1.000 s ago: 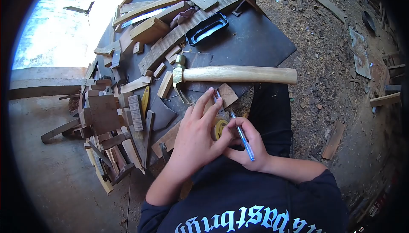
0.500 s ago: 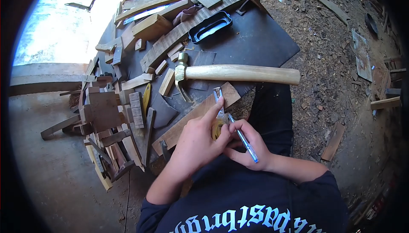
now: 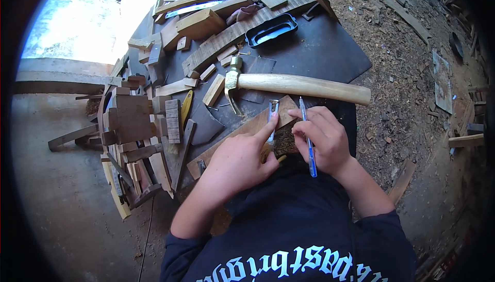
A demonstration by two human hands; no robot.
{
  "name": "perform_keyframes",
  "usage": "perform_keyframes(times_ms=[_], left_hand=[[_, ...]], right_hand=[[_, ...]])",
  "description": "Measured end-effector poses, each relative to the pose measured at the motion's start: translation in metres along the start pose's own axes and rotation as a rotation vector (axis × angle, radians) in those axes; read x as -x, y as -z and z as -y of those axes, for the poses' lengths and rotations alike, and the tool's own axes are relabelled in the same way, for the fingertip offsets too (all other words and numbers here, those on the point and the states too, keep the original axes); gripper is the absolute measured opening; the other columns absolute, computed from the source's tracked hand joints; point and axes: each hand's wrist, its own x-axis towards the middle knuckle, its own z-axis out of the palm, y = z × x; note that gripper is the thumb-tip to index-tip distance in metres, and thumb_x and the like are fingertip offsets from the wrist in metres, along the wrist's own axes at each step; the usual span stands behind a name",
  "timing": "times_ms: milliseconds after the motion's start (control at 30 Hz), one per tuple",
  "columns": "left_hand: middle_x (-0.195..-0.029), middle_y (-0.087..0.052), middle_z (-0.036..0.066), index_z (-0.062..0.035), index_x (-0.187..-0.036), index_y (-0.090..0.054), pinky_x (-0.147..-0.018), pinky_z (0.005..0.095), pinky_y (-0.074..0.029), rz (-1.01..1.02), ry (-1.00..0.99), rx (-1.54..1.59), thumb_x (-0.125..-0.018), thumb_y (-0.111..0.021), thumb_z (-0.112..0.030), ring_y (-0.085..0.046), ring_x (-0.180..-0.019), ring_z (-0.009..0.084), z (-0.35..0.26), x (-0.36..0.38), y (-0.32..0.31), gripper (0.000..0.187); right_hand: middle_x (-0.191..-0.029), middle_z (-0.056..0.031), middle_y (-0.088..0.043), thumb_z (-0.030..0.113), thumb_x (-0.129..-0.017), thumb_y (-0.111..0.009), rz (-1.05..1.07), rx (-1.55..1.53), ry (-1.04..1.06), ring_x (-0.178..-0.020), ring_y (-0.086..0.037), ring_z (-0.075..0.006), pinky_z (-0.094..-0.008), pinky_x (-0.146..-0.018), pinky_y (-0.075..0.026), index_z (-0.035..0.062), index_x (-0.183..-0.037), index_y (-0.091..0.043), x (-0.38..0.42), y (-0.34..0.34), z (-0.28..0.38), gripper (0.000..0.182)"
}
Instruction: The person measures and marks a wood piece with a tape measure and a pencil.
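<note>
My left hand (image 3: pixel 242 161) is closed around a tape measure (image 3: pixel 273 109), its index finger pressed along the silver strip that reaches over the wooden board (image 3: pixel 247 131). The tape's yellowish coiled body is mostly hidden under my fingers and thumb. Just to the right, my right hand (image 3: pixel 326 140) grips a blue pen (image 3: pixel 311 153), held nearly upright with its tip up by the board's end. Beyond both hands a claw hammer (image 3: pixel 299 84) lies across the table, its head to the left and its pale wooden handle to the right.
A dark tray (image 3: pixel 271 30) sits on the tabletop (image 3: pixel 335 50). Wood offcuts (image 3: pixel 201 24) are piled at the far left of it. A brush (image 3: pixel 173 122) and a yellow-handled tool (image 3: pixel 186 108) lie nearer. Stacked wood (image 3: pixel 131 117) stands left; wood chips cover the ground at right.
My right hand has moved away from the left, up and to the right, with the pen turned more upright. My left hand stays on the tape measure. The view has shifted slightly.
</note>
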Motion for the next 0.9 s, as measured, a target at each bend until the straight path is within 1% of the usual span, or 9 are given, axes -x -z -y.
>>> perform_keyframes(times_ms=[200,333,367,567,633,833,900], left_hand=[[-0.083,-0.071,0.026,-0.0100,-0.163,-0.045,-0.081,0.0521,-0.058,0.049,-0.002,-0.003,-0.090,-0.067,-0.028,-0.072,-0.080,0.0452,0.002,0.002,0.011,0.079],[-0.083,-0.071,0.027,-0.0089,-0.162,-0.046,-0.080,0.0520,-0.058,0.064,-0.013,0.057,-0.090,-0.066,-0.027,-0.072,-0.079,0.0450,0.006,0.002,0.014,0.078],[-0.082,-0.071,0.027,-0.0087,-0.162,-0.046,-0.080,0.0520,-0.058,0.053,-0.020,0.060,-0.090,-0.066,-0.027,-0.072,-0.078,0.0449,0.006,0.002,0.013,0.077],[-0.078,-0.070,0.025,-0.0074,-0.161,-0.047,-0.080,0.0523,-0.058,0.010,-0.040,0.062,-0.090,-0.066,-0.026,-0.071,-0.077,0.0440,0.009,0.003,0.006,0.076],[-0.077,-0.069,0.025,-0.0069,-0.161,-0.047,-0.080,0.0525,-0.058,0.014,-0.038,0.042,-0.090,-0.065,-0.026,-0.071,-0.076,0.0438,0.009,0.004,0.004,0.076],[-0.076,-0.069,0.024,-0.0098,-0.162,-0.048,-0.077,0.0519,-0.058,0.001,-0.051,0.025,-0.090,-0.066,-0.026,-0.071,-0.074,0.0427,0.012,0.005,0.007,0.076],[-0.075,-0.069,0.024,-0.0110,-0.161,-0.049,-0.077,0.0510,-0.058,0.046,-0.038,0.051,-0.089,-0.066,-0.026,-0.071,-0.074,0.0418,0.012,0.003,0.014,0.075]], right_hand=[[-0.115,-0.0126,-0.076,-0.002,-0.076,-0.079,-0.012,0.030,0.000,-0.095,-0.070,-0.0331,-0.0415,-0.081,-0.060,0.0057,-0.092,-0.067,-0.003,-0.003,0.000,0.021],[-0.116,-0.0146,-0.076,-0.005,-0.075,-0.078,0.002,0.045,-0.011,-0.099,-0.070,-0.0352,-0.0429,-0.087,-0.058,0.0044,-0.095,-0.067,-0.003,-0.001,-0.002,0.025],[-0.116,-0.0157,-0.076,-0.006,-0.075,-0.078,0.001,0.034,-0.030,-0.102,-0.070,-0.0364,-0.0438,-0.089,-0.058,0.0044,-0.097,-0.066,-0.002,-0.001,-0.003,0.027],[-0.118,-0.0159,-0.076,-0.008,-0.077,-0.077,-0.007,0.027,-0.018,-0.104,-0.071,-0.0375,-0.0443,-0.088,-0.058,0.0047,-0.098,-0.067,-0.002,0.001,-0.010,0.027],[-0.118,-0.0157,-0.076,-0.008,-0.077,-0.076,0.003,0.012,-0.010,-0.103,-0.072,-0.0371,-0.0442,-0.088,-0.058,0.0045,-0.098,-0.067,-0.004,0.002,-0.013,0.026],[-0.118,-0.0138,-0.077,-0.006,-0.079,-0.077,0.055,0.020,0.022,-0.099,-0.072,-0.0342,-0.0430,-0.084,-0.058,0.0052,-0.097,-0.067,-0.011,-0.001,-0.013,0.024],[-0.119,-0.0125,-0.077,-0.004,-0.081,-0.076,0.087,0.041,0.025,-0.097,-0.072,-0.0325,-0.0424,-0.081,-0.059,0.0061,-0.098,-0.067,-0.015,-0.002,-0.012,0.021]])
